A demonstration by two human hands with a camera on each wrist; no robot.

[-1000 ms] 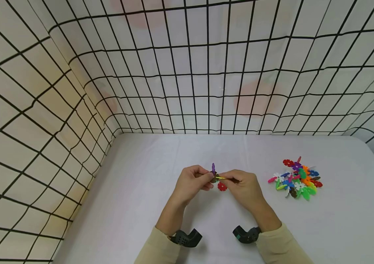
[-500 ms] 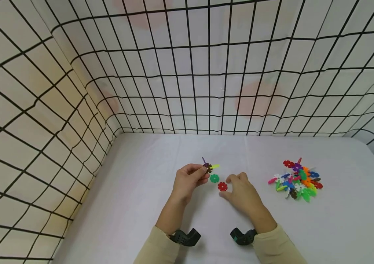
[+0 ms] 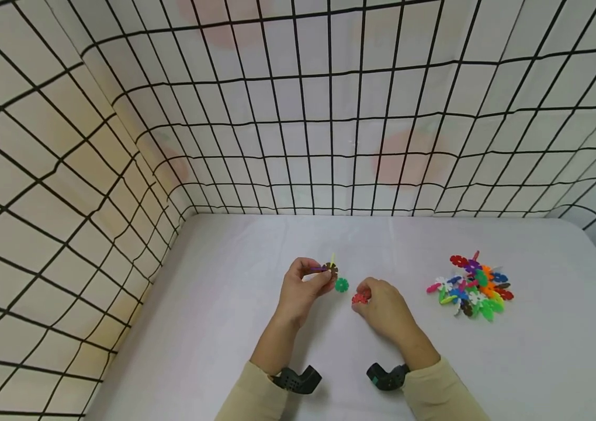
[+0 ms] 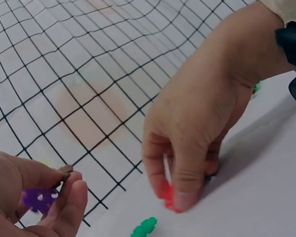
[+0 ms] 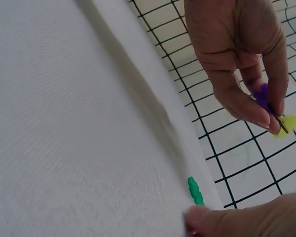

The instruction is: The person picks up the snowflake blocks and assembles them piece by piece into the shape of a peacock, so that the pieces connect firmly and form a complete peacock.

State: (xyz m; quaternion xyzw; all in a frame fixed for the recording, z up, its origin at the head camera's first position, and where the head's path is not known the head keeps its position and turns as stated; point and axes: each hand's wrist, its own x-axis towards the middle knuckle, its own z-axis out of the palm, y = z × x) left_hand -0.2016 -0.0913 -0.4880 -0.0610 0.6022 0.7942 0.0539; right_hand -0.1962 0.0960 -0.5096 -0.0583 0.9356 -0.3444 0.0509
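My left hand (image 3: 298, 291) pinches a brown flower-shaped interlocking disc (image 3: 333, 270) between thumb and fingers. A purple disc (image 4: 38, 200) and a yellow disc (image 5: 290, 123) are joined to the brown one. To the right, my right hand (image 3: 388, 305) pinches a red flower-shaped disc (image 3: 359, 298) low over the table, its thumb and fingertips hiding part of it. Whether the red disc still touches the cloth, I cannot tell. Between the hands a green disc (image 3: 342, 285) lies flat on the white tabletop.
A loose pile of many-coloured flower discs (image 3: 474, 287) lies on the right side of the white-covered table (image 3: 214, 304). Black wire mesh (image 3: 329, 123) stands along the back and sides. Black camera mounts (image 3: 300, 380) sit on both wrists.
My right hand let go of the yellow disc, which stayed joined to the brown one, then moved down and took hold of the red disc. The left hand turned the joined discs.
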